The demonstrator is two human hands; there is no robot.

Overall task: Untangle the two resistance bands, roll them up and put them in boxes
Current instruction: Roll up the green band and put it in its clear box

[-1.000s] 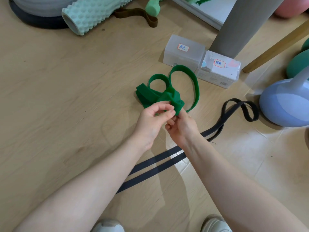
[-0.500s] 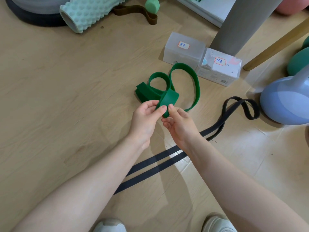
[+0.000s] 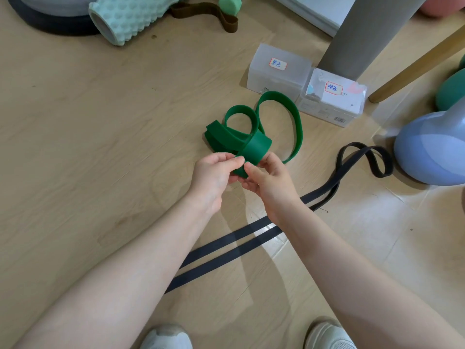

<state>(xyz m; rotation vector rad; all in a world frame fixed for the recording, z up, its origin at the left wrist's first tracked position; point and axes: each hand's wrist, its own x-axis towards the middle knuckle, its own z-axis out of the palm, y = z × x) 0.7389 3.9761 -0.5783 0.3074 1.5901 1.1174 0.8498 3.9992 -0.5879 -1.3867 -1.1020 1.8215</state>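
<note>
A wide green resistance band (image 3: 256, 144) lies in loose loops on the wooden floor, its near end folded over. My left hand (image 3: 214, 175) and my right hand (image 3: 270, 181) both pinch that folded near end between thumb and fingers. A narrow black band (image 3: 251, 234) stretches flat along the floor under my right forearm and ends in a loop at the right. Two translucent plastic boxes, the left box (image 3: 276, 71) and the right box (image 3: 332, 96), stand closed side by side just beyond the green band, each with a handwritten label.
A blue kettlebell (image 3: 432, 149) sits at the right, by the black band's loop. A grey post (image 3: 364, 34) and a wooden leg (image 3: 417, 64) rise behind the boxes. A mint foam roller (image 3: 130, 16), a brown band (image 3: 208, 13) and a dark mat lie at the top.
The folded end of the green band has been turned over between my fingers, and the fold now wraps flatter. The loops behind shifted slightly. The black band has not moved.
</note>
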